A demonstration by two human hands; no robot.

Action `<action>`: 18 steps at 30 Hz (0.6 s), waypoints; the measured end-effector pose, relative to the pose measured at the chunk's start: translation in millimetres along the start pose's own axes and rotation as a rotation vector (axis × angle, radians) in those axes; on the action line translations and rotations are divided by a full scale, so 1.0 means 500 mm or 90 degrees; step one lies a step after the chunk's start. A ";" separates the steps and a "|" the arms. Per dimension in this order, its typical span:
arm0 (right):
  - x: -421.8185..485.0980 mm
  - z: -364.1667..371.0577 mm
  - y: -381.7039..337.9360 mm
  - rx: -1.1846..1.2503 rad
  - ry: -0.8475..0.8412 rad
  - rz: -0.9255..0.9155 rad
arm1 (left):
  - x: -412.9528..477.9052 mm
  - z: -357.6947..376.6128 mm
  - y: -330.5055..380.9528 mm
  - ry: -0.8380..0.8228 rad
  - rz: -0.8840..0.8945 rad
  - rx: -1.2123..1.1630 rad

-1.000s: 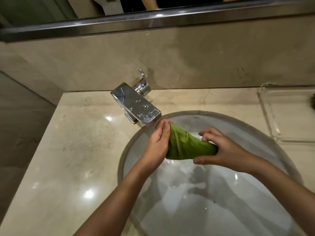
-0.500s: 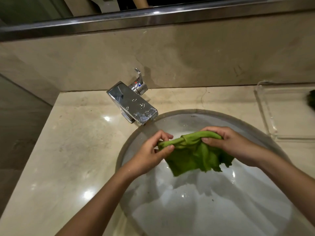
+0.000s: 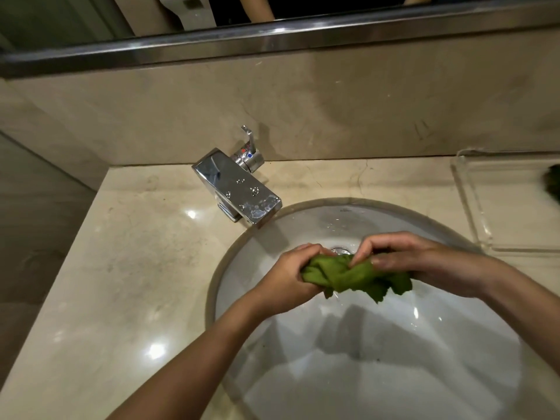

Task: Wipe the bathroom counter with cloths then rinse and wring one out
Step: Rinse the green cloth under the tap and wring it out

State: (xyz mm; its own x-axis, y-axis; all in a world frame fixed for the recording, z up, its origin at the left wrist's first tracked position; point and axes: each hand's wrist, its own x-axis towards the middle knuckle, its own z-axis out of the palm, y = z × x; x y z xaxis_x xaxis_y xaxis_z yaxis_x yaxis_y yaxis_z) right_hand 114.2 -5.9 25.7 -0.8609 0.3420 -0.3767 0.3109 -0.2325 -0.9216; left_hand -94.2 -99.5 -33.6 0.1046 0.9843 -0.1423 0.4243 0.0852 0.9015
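Over the white basin (image 3: 394, 374), at frame centre, the soft, limp, sodden green cloth (image 3: 354, 275) was gripped at its ends by left hand (image 3: 291, 277) and right hand (image 3: 403, 259), judged best wrung there.

A bright green cloth (image 3: 354, 275) stands out against the glossy white sink (image 3: 394, 389), set in a cream marble counter (image 3: 121, 283) veined with faint brown lines. The chrome faucet (image 3: 239, 189) carries one red and one blue dot on its handle; the backsplash (image 3: 303, 110) behind is mottled tan.
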 end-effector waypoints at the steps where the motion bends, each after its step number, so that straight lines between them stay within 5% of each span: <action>1: 0.002 0.000 0.002 -0.001 0.017 0.006 | 0.001 -0.003 0.007 0.002 0.003 -0.005; 9: 0.042 0.011 0.019 -0.175 0.013 0.104 | -0.003 -0.037 0.037 -0.071 0.001 -0.025; 15: 0.041 0.009 0.025 -0.149 0.048 0.030 | -0.008 -0.048 0.044 -0.163 -0.051 0.115; 18: 0.045 0.014 0.031 -0.303 0.093 -0.083 | 0.005 -0.040 0.033 -0.196 -0.107 0.085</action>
State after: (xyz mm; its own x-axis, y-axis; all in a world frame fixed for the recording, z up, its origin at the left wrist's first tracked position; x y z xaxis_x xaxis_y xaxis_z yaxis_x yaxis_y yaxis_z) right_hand 96.6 -8.2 3.3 -0.8497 0.4725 -0.2340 0.3831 0.2484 -0.8897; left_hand -104.9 -92.3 -10.9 0.2804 0.8643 -0.4176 0.5699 0.2001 0.7969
